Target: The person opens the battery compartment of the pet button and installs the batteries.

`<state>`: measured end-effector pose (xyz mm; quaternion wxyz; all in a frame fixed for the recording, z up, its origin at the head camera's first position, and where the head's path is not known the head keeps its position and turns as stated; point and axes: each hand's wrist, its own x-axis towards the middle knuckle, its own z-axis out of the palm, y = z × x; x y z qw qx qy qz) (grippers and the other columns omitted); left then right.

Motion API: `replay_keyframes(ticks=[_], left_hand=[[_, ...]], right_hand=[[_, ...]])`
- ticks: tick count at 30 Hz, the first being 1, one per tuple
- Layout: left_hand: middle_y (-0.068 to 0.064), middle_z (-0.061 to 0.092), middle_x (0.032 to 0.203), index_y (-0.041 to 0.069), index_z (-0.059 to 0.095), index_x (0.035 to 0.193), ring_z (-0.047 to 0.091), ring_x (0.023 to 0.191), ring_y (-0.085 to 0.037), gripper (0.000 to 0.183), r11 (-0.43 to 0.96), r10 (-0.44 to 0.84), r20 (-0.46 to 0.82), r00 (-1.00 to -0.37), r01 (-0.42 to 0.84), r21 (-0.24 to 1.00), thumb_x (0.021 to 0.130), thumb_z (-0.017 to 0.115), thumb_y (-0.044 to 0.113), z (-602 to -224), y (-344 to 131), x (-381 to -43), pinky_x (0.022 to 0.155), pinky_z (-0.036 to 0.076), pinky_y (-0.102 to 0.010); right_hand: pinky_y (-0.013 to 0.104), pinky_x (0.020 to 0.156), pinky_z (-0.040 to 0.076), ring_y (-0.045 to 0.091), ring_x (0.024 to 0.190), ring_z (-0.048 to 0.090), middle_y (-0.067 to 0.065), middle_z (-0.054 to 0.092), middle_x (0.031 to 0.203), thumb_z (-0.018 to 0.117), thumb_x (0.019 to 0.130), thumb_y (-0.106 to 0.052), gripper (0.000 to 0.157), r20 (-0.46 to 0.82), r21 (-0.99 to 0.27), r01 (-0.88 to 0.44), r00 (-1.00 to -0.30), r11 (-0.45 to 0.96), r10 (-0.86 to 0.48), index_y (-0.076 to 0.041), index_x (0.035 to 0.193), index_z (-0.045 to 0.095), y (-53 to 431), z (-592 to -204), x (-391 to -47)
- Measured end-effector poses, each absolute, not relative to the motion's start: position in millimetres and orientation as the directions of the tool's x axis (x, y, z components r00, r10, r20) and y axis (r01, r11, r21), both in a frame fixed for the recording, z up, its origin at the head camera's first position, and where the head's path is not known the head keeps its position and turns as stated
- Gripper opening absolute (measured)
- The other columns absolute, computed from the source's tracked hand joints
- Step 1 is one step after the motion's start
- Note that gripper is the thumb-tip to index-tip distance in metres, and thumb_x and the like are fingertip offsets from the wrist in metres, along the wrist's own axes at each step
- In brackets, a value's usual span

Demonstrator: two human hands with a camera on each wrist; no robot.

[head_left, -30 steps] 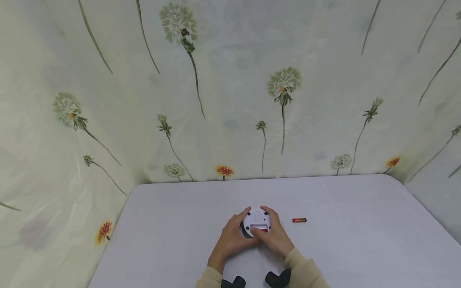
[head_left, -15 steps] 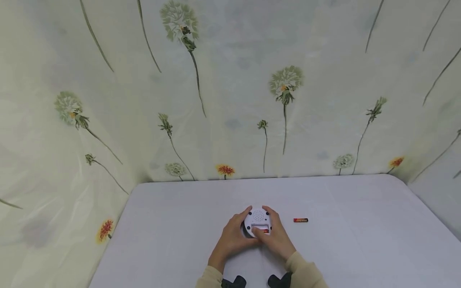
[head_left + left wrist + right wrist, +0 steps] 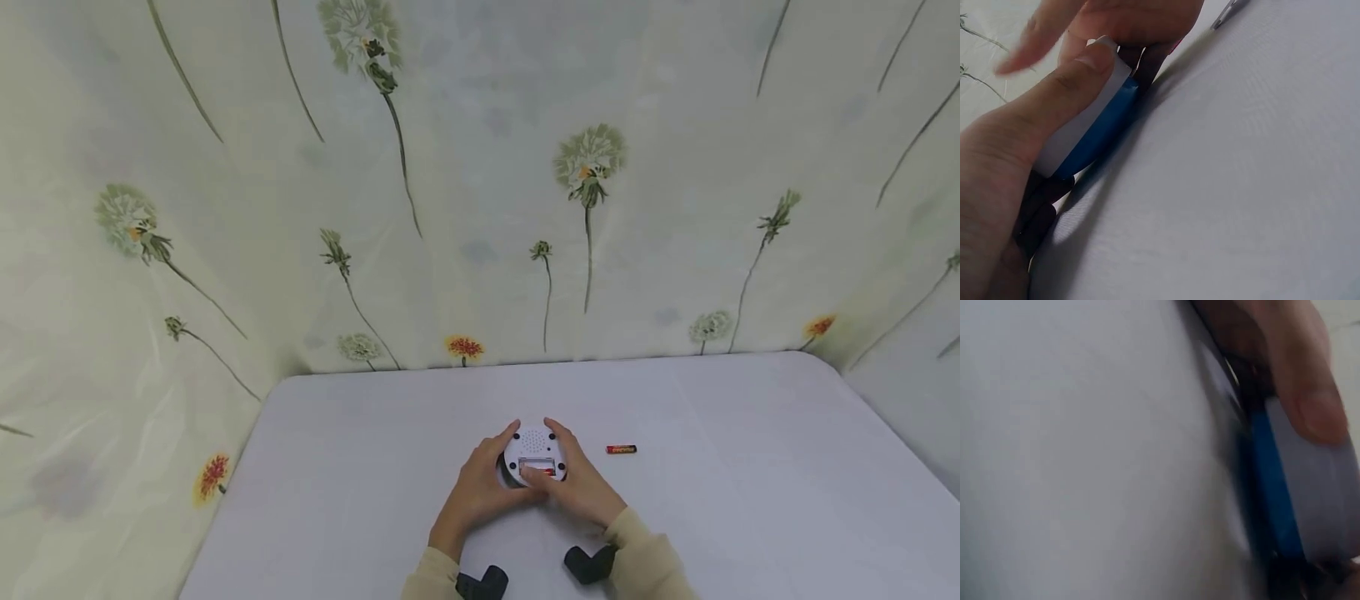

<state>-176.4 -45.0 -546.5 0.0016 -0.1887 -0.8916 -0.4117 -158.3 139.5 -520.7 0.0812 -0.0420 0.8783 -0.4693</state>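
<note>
1. Head view: A person works at a white-covered table [image 3: 360, 467] with two bare hands. Between them is a round white device [image 3: 533, 440], near the middle of the table's width, with its perforated face turned up. This face has small dark feet and a rectangular battery compartment [image 3: 536, 461]. The left hand [image 3: 480, 485] is curled around the left side of the device, and its thumb lies along the near edge. The right hand [image 3: 583, 488] is curled around the right side, and its thumb reaches over the compartment. A red battery [image 3: 545, 472] lies in the near part of this compartment, partly hidden by that thumb. A loose battery [image 3: 621, 449] lies on the table, to the right of the right hand and apart from it. Beige sleeves [image 3: 649, 560] and black wrist gear [image 3: 483, 583] show at the bottom. Behind stands a pale cloth [image 3: 480, 275] with printed flowers.

2. Left wrist view: The left thumb presses on the white part of the device, above its blue band [image 3: 1100, 134]. The right hand is at the top.

3. Right wrist view: The picture is blurred. The right thumb rests on the white side; the blue band is next to the table.
</note>
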Motion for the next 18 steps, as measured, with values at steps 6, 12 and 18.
replay_keyframes(ticks=[6, 12, 18], left_hand=[[0.000, 0.057, 0.127, 0.033, 0.031, 0.147, 0.052, 0.109, -0.012, 0.096, 0.591, 0.342, 0.167, -0.925, 0.350, 0.727, 0.066, 0.078, 0.057, -546, -44, -179, 0.092, 0.046, -0.037], [0.001, 0.056, 0.131, 0.034, 0.031, 0.147, 0.052, 0.114, -0.013, 0.102, 0.597, 0.338, 0.164, -0.927, 0.346, 0.724, 0.061, 0.077, 0.063, -547, -44, -179, 0.095, 0.045, -0.040], [0.002, 0.055, 0.133, 0.034, 0.030, 0.148, 0.051, 0.116, -0.013, 0.102, 0.600, 0.341, 0.159, -0.926, 0.345, 0.722, 0.062, 0.077, 0.064, -547, -45, -178, 0.097, 0.044, -0.040]], right_hand=[[0.056, 0.105, 0.032, 0.037, 0.138, 0.029, 0.015, 0.026, 0.150, 0.075, 0.079, -0.036, 0.104, -0.015, -0.871, -0.130, -0.957, 0.474, -0.291, -0.036, 0.150, 0.000, 165, -513, -160], [0.041, 0.096, 0.046, 0.032, 0.131, 0.037, 0.020, 0.032, 0.144, 0.046, 0.076, 0.014, 0.086, 0.172, -0.916, -0.276, -0.926, 0.290, -0.337, -0.021, 0.150, 0.018, 209, -506, -155], [0.028, 0.079, 0.049, 0.017, 0.114, 0.052, 0.020, 0.046, 0.132, 0.035, 0.075, 0.015, 0.068, 0.233, -0.887, -0.294, -0.951, 0.357, -0.206, -0.006, 0.140, 0.038, 247, -511, -153]])
